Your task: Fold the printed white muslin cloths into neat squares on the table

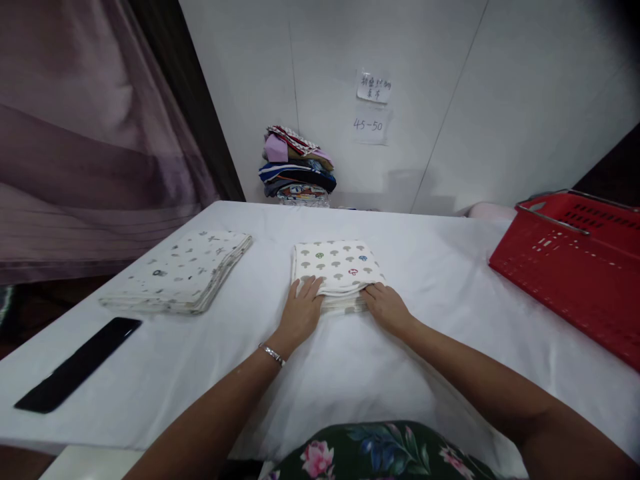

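A folded cream cloth with a mushroom print [337, 265] lies in the middle of the white-covered table [430, 267]. My left hand [300, 311] rests flat at its near left corner, fingers stretched out onto the cloth's edge. At the near right corner my right hand [386, 307] has its fingers curled over and under the cloth's edge, gripping it. A silver bracelet sits on my left wrist.
A second folded printed cloth stack [183, 270] lies to the left. A black flat object [80, 363] sits near the table's left edge. A red plastic basket [580, 267] stands at the right. A pile of folded fabrics [297, 167] leans against the back wall under paper notes.
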{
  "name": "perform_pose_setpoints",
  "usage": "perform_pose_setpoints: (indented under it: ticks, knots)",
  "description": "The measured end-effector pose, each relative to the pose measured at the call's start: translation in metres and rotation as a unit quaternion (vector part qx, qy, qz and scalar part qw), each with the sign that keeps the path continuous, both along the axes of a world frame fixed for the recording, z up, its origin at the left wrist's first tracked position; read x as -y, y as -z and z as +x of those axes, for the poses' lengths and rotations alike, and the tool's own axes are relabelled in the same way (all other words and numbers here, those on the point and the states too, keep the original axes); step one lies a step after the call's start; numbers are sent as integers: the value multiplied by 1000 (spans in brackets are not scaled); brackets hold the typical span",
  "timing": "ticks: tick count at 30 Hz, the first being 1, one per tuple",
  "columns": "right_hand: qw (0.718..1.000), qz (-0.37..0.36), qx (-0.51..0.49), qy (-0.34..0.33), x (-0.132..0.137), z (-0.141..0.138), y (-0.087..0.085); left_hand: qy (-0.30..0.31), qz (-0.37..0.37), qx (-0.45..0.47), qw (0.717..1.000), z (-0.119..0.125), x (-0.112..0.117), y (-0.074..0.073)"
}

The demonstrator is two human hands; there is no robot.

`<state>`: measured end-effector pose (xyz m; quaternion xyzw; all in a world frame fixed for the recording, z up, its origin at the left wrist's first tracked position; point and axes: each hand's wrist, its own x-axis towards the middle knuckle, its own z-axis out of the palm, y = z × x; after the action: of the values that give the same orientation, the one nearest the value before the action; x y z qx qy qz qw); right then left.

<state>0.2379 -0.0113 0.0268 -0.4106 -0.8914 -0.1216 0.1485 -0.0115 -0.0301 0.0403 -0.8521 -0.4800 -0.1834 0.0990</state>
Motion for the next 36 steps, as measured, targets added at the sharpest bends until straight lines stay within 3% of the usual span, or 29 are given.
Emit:
perform_pose_setpoints:
  ticks: [9, 18, 26, 36]
  knots:
    - [1000, -13, 3, -13, 4, -18, -13, 11, 47, 4, 999, 3, -4, -3]
    - [1000, 9, -9, -23, -3, -25, -3, 24, 45, 13, 999, 0, 0, -12]
    - [996, 7, -21, -87, 11, -19, -3, 29, 32, -11, 999, -7, 14, 3]
    - [998, 25, 8, -59, 17, -42, 6, 31, 7, -17, 999, -11, 12, 11]
